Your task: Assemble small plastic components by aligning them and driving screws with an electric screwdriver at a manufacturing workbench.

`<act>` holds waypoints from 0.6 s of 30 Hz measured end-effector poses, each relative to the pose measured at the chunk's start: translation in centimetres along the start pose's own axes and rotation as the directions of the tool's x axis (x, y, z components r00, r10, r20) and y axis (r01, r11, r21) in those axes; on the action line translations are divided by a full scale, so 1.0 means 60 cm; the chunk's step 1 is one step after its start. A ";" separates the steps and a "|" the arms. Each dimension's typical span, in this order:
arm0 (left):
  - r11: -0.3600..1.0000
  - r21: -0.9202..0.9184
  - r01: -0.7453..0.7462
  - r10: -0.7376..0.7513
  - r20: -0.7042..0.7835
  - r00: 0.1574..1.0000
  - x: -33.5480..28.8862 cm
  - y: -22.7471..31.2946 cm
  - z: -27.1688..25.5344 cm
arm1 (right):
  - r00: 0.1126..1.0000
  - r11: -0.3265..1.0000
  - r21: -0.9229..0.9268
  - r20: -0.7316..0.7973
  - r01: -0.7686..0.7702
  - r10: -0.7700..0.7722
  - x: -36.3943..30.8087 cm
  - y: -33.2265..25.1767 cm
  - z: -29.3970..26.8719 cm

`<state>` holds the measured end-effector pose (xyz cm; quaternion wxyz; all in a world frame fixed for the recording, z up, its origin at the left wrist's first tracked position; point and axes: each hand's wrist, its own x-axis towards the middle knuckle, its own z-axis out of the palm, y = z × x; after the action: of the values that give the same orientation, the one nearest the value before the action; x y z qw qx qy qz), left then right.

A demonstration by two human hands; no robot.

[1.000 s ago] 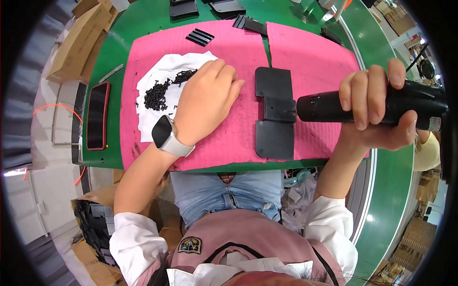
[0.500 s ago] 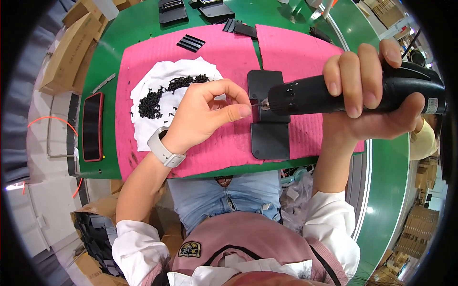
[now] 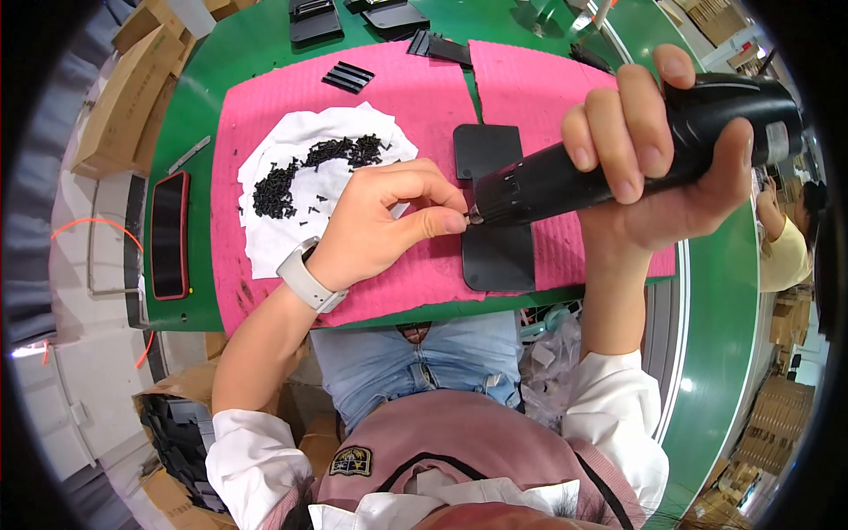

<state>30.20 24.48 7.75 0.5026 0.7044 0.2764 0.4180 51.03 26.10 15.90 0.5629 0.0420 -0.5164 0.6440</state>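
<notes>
One small black screw [image 3: 471,217], barely visible, sits pinched between the left hand's [image 3: 384,225] thumb and forefinger, right at the tip of the black electric screwdriver [image 3: 618,155]. The right hand [image 3: 658,168] wraps its fingers tightly round the tool, over the black plate [image 3: 499,256] on the pink mat [image 3: 397,88]. Seating the screw squarely on the bit before letting go looks wise. Left of the plate, loose screws [image 3: 291,177] lie on white cloth [image 3: 265,238].

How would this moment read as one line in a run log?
left hand: pinching screw at driver tip | right hand: gripping electric screwdriver | black plate on pink mat
</notes>
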 end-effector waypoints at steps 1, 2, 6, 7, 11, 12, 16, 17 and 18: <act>1.000 0.002 0.000 0.000 0.002 1.000 0.001 0.003 0.002 | 1.000 0.998 0.055 0.022 0.006 -0.007 0.002 0.000 -0.009; 1.000 -0.003 -0.008 0.007 -0.012 1.000 0.002 0.007 0.007 | 1.000 0.997 0.078 0.014 -0.005 0.004 0.004 0.000 -0.011; 0.966 0.027 0.256 -0.247 -0.178 0.953 0.005 0.010 0.021 | 1.000 0.959 -0.284 -0.018 -0.012 0.007 0.002 -0.006 -0.014; 0.966 0.028 0.256 -0.247 -0.176 0.953 0.006 0.012 0.022 | 1.000 0.935 -0.354 -0.020 -0.007 0.000 0.001 -0.006 -0.013; 0.895 0.056 0.443 -0.441 -0.045 0.897 0.010 0.018 0.025 | 1.000 0.920 -0.392 0.009 -0.003 0.007 0.000 -0.001 -0.013; 0.886 0.092 0.454 -0.458 0.023 0.889 0.012 0.017 0.027 | 1.000 0.922 -0.387 0.031 0.014 -0.002 0.001 0.000 -0.013; 0.860 0.005 0.510 -0.509 0.079 0.857 0.028 0.010 0.033 | 1.000 0.927 -0.376 0.029 0.006 0.005 -0.001 0.004 -0.011; 0.854 -0.044 0.519 -0.514 0.092 0.853 0.033 0.009 0.035 | 1.000 0.927 -0.374 0.015 -0.003 0.010 -0.001 0.005 -0.009; 0.845 -0.093 0.527 -0.518 0.107 0.849 0.035 0.008 0.036 | 1.000 0.928 -0.373 0.001 -0.013 0.014 -0.001 0.005 -0.007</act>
<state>33.10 24.98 8.54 0.6487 0.5870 0.4126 0.2537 51.04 26.43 15.50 0.5552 -0.0681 -0.6304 0.5382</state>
